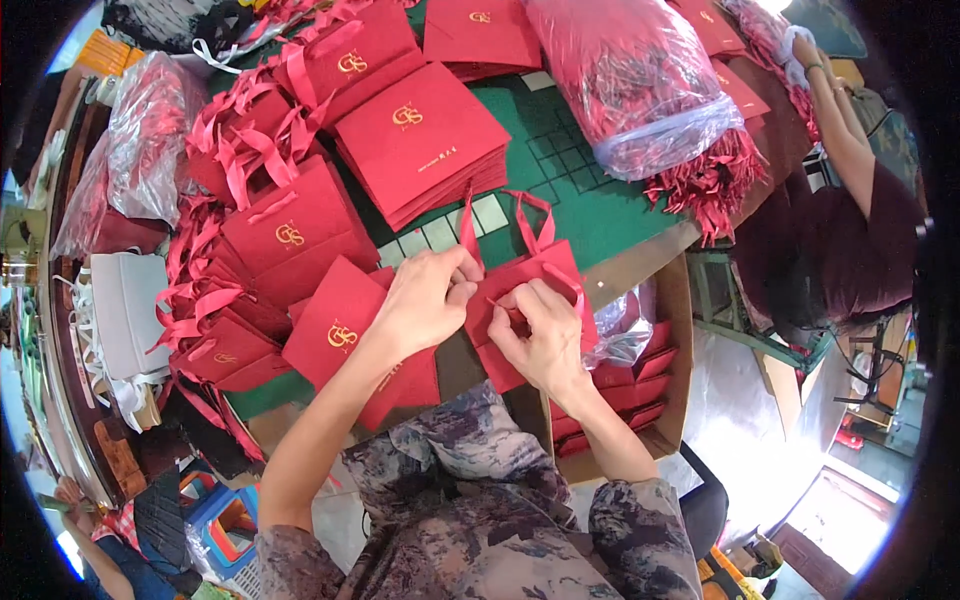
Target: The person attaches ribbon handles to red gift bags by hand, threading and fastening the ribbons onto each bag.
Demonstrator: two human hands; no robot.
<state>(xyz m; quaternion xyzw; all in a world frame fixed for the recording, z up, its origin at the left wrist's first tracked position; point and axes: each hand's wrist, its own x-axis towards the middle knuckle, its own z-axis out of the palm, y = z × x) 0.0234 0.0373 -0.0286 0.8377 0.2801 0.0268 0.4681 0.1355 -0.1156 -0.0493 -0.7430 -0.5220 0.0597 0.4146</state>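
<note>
**Two hands at a red paper bag**

While the head view looked down, both hands met at a small red gift bag (530,290) held over the edge of the green cutting mat (590,215). The left hand (425,300) pinched the bag's upper left edge, and the right hand (540,335) pinched a red ribbon handle (528,222) at its face. Stacked red bags (420,140) lay on the mat behind, and a cardboard box (672,330) of flat bags stood just right.

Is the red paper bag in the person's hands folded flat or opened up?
Folded flat: the red bag shows one flat face, ribbon handles lying loose above.
</note>
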